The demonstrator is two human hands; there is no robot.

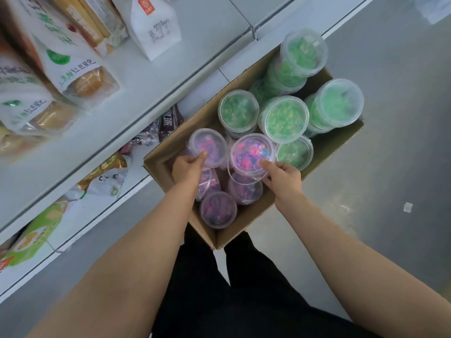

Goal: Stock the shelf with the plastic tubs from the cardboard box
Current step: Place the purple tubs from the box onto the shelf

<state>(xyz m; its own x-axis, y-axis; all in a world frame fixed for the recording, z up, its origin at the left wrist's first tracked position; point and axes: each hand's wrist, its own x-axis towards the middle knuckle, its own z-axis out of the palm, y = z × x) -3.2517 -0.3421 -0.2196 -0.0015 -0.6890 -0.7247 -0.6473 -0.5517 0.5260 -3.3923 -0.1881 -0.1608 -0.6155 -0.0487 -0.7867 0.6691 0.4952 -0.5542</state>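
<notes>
An open cardboard box [249, 223] stands on the floor below me, against the shelf. It holds several clear tubs with green contents [283, 119] at its far end and several with pink-purple contents [218, 210] at the near end. My left hand [189, 170] grips the rim of one pink tub [208, 145]. My right hand [283, 176] grips a second pink tub [252, 152], thumb on its lid, its thin handle hanging below. Both tubs are raised slightly above the others.
White shelves [151, 98] run along the left, carrying bagged bread [80, 76], a white paper bag [156, 25] and snack packets [107, 176] lower down. Grey floor [390, 167] lies to the right, with a small scrap [407, 207] on it. My dark-trousered legs are below the box.
</notes>
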